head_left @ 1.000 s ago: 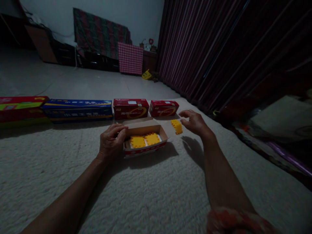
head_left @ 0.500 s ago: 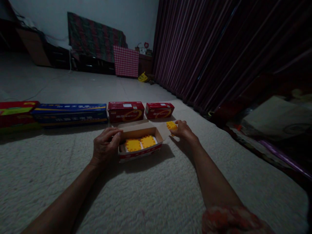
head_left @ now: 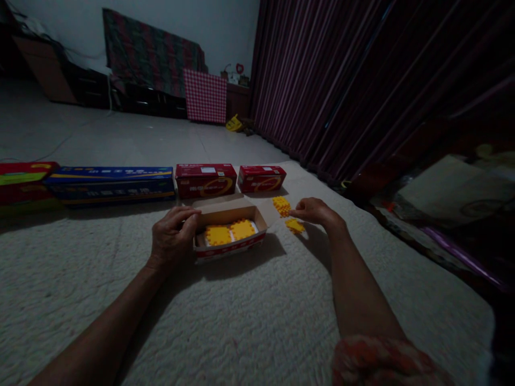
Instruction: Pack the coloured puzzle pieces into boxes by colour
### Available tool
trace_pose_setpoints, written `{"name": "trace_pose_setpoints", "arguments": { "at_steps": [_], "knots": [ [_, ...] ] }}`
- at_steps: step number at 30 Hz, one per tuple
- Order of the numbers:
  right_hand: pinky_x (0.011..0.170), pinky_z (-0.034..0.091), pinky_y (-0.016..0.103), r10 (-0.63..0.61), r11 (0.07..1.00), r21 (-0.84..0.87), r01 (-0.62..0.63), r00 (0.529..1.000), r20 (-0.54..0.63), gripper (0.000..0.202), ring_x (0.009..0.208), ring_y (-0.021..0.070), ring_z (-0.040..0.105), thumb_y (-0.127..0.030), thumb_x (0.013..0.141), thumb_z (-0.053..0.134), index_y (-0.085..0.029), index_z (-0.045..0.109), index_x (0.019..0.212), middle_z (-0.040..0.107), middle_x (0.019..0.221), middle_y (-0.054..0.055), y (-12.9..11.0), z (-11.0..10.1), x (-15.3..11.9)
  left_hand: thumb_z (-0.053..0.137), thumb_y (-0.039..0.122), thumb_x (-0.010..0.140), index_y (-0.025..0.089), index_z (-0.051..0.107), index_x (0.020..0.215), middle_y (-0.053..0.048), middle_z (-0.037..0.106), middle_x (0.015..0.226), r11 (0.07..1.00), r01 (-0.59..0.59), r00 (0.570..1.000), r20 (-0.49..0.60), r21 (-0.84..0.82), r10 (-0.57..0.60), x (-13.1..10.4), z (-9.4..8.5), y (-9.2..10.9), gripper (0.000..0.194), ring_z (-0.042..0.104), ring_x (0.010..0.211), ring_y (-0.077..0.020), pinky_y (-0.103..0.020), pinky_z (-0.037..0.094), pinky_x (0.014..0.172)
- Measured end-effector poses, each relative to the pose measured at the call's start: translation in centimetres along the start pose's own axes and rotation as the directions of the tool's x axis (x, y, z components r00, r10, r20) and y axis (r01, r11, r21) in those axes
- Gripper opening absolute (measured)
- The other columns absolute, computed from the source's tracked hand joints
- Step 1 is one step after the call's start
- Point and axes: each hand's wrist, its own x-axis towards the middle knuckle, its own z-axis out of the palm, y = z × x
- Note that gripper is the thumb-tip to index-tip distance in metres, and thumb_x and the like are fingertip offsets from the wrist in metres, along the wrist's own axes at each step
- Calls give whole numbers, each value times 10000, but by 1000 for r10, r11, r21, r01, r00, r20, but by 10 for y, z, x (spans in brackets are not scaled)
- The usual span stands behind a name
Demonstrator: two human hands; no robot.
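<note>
An open cardboard box (head_left: pixel 231 249) with a red-and-white front sits on the pale quilted mat. Inside lie two yellow notched square pieces (head_left: pixel 218 236), side by side on something white. My left hand (head_left: pixel 173 236) grips the box's left end, thumb over the rim. To the right of the box, beside its raised end flap, stands a small stack of yellow notched pieces (head_left: pixel 281 206). My right hand (head_left: pixel 316 210) has its fingers curled together at the stack's right edge; what they hold, if anything, is hidden. Just below those fingertips is a separate yellow piece (head_left: pixel 295 226).
Behind the open box stand two red boxes (head_left: pixel 206 182), a long blue box (head_left: pixel 110 186) and a red-and-green box (head_left: pixel 26 185) in a row. Dark curtains (head_left: pixel 314 80) hang at right, above a pile of bags (head_left: pixel 450 187). Cabinets line the far wall.
My right hand has drawn slightly right from the yellow stack, and a separate yellow piece now shows below it. My left hand keeps its grip on the box. The view has shifted slightly.
</note>
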Motion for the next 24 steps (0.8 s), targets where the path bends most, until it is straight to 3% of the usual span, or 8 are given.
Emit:
{"name": "trace_pose_setpoints", "arguments": {
  "at_steps": [4, 11, 14, 19, 24],
  "knots": [
    [586, 395, 250, -10, 999, -48, 14, 995, 98, 319, 753, 173, 663, -472, 844, 651, -175, 761, 810, 759, 847, 76, 2, 6, 2, 578, 343, 856, 210, 761, 852, -50, 747, 920, 1000, -5, 1000, -11, -10, 5, 0, 0, 1, 227, 709, 867, -214, -324, 585, 778],
    [540, 416, 247, 120, 991, -92, -100, 961, 251, 271, 686, 183, 669, -405, 751, 737, -140, 747, 808, 730, 762, 85, -12, 13, -4, 576, 352, 850, 210, 763, 847, -56, 746, 922, 1000, 18, 1000, 6, -10, -18, 0, -2, 7, 235, 706, 867, -219, -319, 584, 756],
    [540, 426, 241, 72, 995, -83, -54, 969, 237, 249, 680, 178, 667, -341, 737, 742, -128, 738, 865, 733, 776, 78, -17, 13, -7, 566, 367, 841, 208, 762, 844, -62, 746, 918, 999, 47, 999, 3, -14, -47, 0, -1, 8, 253, 705, 879, -226, -321, 587, 753],
    [621, 458, 235, -33, 992, -111, 51, 987, 157, 270, 835, 191, 684, -288, 738, 764, -154, 716, 968, 747, 970, 88, -27, 9, -13, 563, 378, 829, 203, 765, 829, -63, 744, 900, 999, 46, 999, -10, -2, -46, 1, 0, 9, 268, 705, 858, -224, -331, 585, 768],
    [743, 517, 245, -250, 968, 77, 239, 944, 214, 400, 872, 180, 695, -377, 700, 822, -201, 697, 1037, 752, 1018, 46, -27, -4, -22, 569, 356, 837, 206, 766, 815, -60, 744, 904, 1000, 14, 1000, -14, -6, -14, 1, 0, 7, 249, 706, 849, -217, -333, 579, 781]
  ]
}}
